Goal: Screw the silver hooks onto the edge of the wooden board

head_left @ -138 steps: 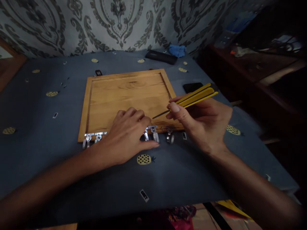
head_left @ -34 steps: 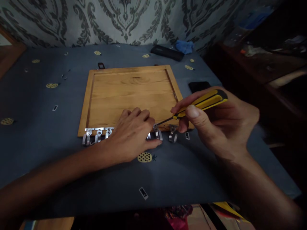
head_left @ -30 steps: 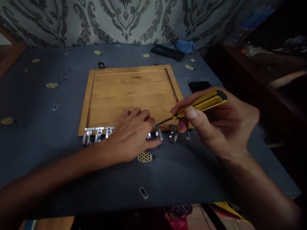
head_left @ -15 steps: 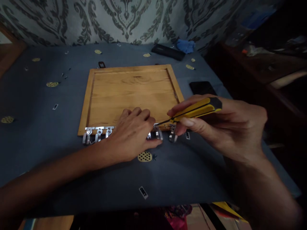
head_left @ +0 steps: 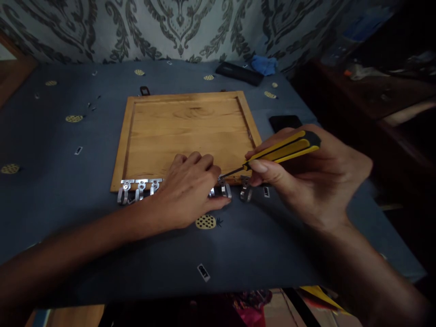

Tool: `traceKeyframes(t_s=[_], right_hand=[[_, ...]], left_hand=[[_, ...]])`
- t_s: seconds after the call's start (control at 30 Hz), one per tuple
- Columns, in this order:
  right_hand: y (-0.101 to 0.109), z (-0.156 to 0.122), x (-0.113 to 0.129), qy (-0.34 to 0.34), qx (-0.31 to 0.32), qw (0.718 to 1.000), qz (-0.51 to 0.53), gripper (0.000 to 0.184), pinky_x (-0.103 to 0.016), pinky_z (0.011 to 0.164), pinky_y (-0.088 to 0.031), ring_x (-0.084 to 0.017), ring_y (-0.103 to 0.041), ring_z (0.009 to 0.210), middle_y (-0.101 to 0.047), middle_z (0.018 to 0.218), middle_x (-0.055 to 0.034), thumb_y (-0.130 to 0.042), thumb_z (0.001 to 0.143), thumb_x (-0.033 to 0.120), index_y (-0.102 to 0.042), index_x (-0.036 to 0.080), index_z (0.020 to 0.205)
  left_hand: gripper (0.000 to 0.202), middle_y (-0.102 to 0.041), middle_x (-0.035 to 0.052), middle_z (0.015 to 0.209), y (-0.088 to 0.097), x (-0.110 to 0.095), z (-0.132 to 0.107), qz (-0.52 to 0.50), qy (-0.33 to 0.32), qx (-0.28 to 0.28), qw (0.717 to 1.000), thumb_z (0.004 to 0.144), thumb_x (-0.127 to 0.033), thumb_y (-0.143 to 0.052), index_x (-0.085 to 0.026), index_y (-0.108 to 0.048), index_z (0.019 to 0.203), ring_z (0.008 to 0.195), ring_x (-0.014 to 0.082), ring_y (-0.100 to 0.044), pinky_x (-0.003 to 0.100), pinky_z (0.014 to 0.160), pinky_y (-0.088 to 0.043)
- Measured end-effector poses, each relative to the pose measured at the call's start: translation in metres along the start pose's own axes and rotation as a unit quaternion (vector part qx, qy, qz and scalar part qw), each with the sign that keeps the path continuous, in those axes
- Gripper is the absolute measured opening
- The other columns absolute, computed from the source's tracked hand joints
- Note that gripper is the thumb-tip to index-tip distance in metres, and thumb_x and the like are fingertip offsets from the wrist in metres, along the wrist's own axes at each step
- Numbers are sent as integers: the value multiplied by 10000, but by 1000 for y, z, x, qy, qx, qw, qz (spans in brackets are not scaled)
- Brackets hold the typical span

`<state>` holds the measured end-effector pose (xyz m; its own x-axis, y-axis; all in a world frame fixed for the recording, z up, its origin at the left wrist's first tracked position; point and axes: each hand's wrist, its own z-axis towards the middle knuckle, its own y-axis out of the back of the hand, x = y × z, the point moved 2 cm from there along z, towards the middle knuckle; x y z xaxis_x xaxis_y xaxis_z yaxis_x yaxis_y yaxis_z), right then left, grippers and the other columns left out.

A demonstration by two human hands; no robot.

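A yellow and black screwdriver (head_left: 283, 150) is pinched between the thumb and fingers of the right hand (head_left: 318, 181), right of the frame's middle. It is slanted, with its handle up to the right and its tip pointed down to the left. The tip is set at the top of a metal hook (head_left: 225, 190), on the wooden board's (head_left: 190, 122) lower edge. The hook is nearer to the left hand (head_left: 189, 193), just at its right. That hand is laid palm down, fingers bent; whether anything is gripped cannot be told.
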<state>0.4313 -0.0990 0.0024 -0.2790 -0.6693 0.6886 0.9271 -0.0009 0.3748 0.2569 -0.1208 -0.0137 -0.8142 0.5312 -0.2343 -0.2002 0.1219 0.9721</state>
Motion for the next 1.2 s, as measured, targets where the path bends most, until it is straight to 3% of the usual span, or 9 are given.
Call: traceKeyframes(t_s=[0.1,0.23,0.4,0.57,0.93,1.2], right_hand=[[1,0,3,1,-43,999,11,127,-266,438,-462,-114,-608,523,-668,709,26,-786,766,133,-693,215,788],[6,-1,8,-17,-125,992,-14,62,-319,424,-412,-150,-590,510,-640,663,-8,-751,821,252,-725,216,779],[5,0,5,3,-67,997,-34,78,-303,486,-430,-123,-581,523,-651,675,11,-764,799,184,-699,210,764],[2,0,1,7,-30,1000,-7,125,-268,449,-431,-108,-594,521,-654,679,27,-769,775,104,-683,191,795],[2,-2,0,12,-14,1000,-18,105,-297,511,-470,-141,-622,582,-666,688,27,-767,795,170,-679,220,824],[0,-4,8,37,18,999,-15,220,-347,550,-485,-173,-637,603,-694,765,26,-837,740,199,-725,291,906]], left_hand=[[396,-633,82,1062,0,1,-1,0,-1,-1,1000,903,-503,-643,-152,-671,1082,1043,290,-553,417,868,-408],[381,-632,84,1048,-1,1,-1,0,-4,-1,1000,901,-511,-643,-155,-674,1035,1039,285,-555,408,863,-408],[378,-630,83,1059,0,0,0,-1,-2,2,1000,900,-500,-651,-152,-672,1045,1055,291,-555,416,875,-411],[392,-637,88,1075,1,-1,0,-4,3,4,1000,896,-501,-656,-151,-672,1072,1064,299,-556,421,872,-413],[371,-639,83,1066,0,0,-1,-5,-2,-5,1000,899,-490,-654,-151,-669,1049,1056,292,-553,420,873,-413],[365,-635,83,1036,-2,0,0,7,-2,-7,1000,910,-503,-626,-153,-664,1008,1030,285,-556,417,856,-412]])
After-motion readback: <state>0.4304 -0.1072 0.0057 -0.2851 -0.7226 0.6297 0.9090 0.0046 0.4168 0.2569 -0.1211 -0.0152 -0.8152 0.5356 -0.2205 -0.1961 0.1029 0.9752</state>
